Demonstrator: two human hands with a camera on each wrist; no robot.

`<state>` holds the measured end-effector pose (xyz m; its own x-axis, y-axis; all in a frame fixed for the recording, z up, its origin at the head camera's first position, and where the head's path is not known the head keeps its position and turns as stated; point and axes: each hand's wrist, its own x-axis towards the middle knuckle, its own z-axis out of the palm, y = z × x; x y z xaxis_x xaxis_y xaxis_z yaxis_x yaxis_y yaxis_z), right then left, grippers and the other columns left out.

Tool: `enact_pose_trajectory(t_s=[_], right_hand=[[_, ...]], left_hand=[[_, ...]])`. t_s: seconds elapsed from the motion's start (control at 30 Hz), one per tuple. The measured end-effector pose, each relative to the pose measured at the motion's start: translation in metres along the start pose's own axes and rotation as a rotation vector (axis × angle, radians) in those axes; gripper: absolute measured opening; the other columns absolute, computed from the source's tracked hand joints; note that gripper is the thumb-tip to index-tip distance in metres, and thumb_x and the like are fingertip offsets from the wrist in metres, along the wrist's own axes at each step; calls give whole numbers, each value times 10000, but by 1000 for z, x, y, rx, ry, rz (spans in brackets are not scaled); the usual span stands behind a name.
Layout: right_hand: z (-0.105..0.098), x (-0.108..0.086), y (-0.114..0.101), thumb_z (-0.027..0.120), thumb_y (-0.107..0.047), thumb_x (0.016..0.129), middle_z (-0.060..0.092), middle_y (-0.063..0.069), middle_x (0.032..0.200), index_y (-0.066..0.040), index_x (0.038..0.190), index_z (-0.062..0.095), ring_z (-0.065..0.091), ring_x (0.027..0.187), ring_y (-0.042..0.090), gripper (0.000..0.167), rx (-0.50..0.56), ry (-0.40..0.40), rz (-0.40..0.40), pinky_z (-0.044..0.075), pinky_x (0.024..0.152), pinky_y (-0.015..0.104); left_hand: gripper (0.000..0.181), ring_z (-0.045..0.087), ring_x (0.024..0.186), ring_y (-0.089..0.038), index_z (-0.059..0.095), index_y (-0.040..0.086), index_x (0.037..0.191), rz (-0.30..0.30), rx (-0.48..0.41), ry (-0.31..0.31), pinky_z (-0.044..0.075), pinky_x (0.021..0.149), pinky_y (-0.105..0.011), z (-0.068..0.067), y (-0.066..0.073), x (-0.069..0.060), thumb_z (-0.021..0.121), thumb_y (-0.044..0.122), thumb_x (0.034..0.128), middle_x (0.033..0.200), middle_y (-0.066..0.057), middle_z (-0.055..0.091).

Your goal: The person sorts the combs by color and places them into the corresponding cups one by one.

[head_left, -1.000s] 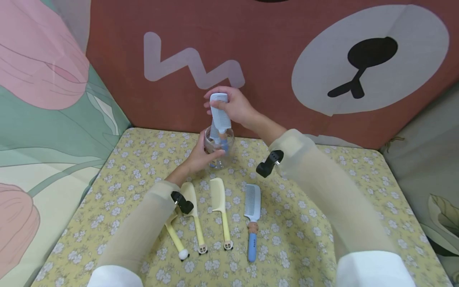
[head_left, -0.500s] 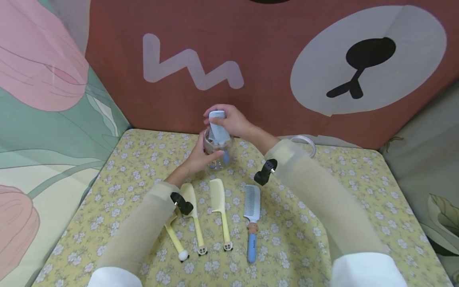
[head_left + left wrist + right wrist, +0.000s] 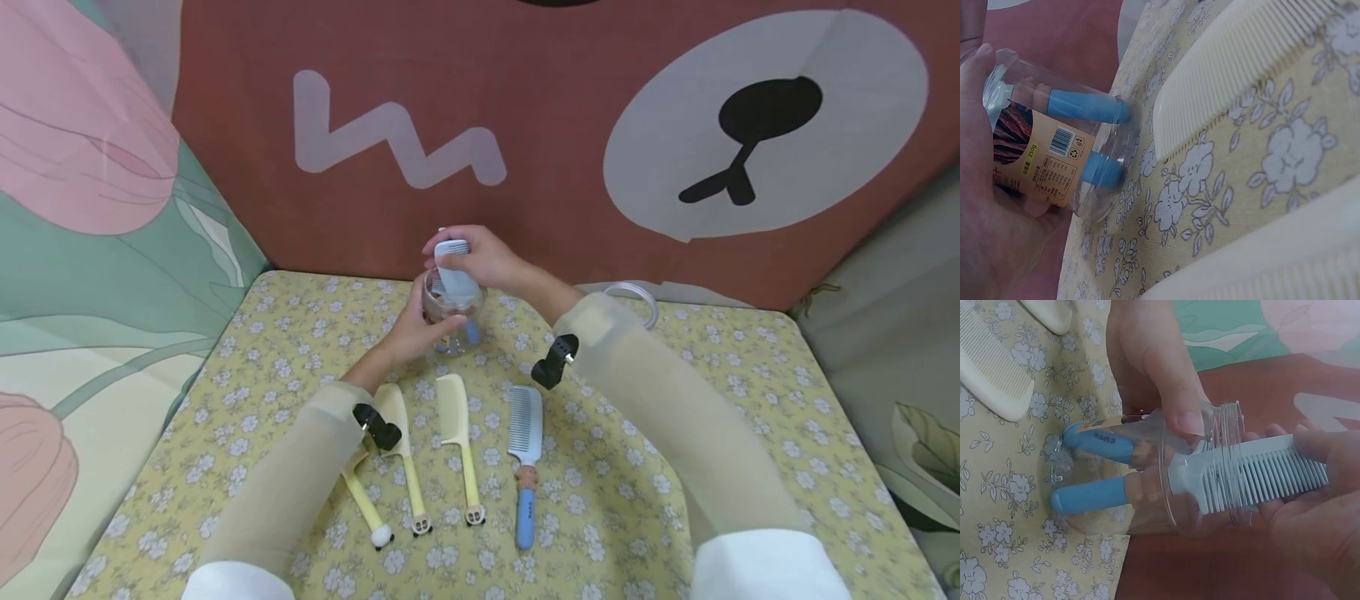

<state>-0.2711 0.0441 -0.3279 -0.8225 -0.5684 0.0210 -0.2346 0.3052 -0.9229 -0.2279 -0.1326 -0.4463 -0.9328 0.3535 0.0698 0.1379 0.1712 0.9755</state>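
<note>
My left hand grips a clear plastic jar with a printed label, standing on the table. Its thumb lies across the jar's side near the rim. Above the mouth, my right hand pinches the toothed head of a pale blue comb. That comb is handle-down, and its blue handle reaches near the jar's bottom. A second blue-handled comb also stands inside, its head partly hidden by the held comb and my hands.
A similar blue comb lies nearer the person. Left of it lie three yellow-handled cream combs, the leftmost partly hidden by the left sleeve. A clear ring-shaped thing rests behind the right forearm. A brown fabric backdrop rises behind the flowered table.
My right hand has moved down, lowering the comb into the jar until its handle is near the bottom. The left hand keeps its hold on the jar. The ring-shaped thing has come into view.
</note>
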Motion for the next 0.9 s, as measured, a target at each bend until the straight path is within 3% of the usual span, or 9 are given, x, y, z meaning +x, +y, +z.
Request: enact_pose_trajectory(t_s=[0.27, 0.57, 0.73, 0.9], right_hand=[[1, 2, -1, 683, -108, 992, 710, 43, 1195, -58, 1268, 676, 666, 1103, 150, 281, -67, 46, -74, 493, 996, 319], [-11, -8, -21, 646, -84, 1004, 636, 91, 1345, -33, 1334, 619, 584, 1260, 182, 335, -56, 57, -141, 468, 1048, 309], [-18, -22, -28, 636, -91, 1007, 495, 66, 1509, -54, 1470, 506, 467, 1395, 225, 483, -138, 3, -163, 410, 1122, 361], [-23, -45, -33, 657, -204, 1011, 285, 49, 1650, -114, 1579, 366, 230, 1524, 201, 645, -339, -53, -182, 251, 1216, 458]], left_hand=[[914, 337, 1441, -319, 25, 255, 1621, -5, -7, 1, 370, 1131, -517, 1, 0, 0, 682, 166, 991, 1594, -140, 261], [912, 330, 1446, -306, 27, 263, 1616, -14, -11, 1, 363, 1136, -515, -1, 0, 0, 685, 169, 992, 1611, -116, 237], [909, 350, 1433, -308, 28, 264, 1614, -11, -19, -9, 377, 1124, -512, -2, 1, -1, 683, 160, 993, 1601, -119, 252], [908, 396, 1400, -310, 27, 266, 1610, -6, -30, -12, 404, 1097, -503, -5, 2, 0, 684, 164, 992, 1585, -121, 281]])
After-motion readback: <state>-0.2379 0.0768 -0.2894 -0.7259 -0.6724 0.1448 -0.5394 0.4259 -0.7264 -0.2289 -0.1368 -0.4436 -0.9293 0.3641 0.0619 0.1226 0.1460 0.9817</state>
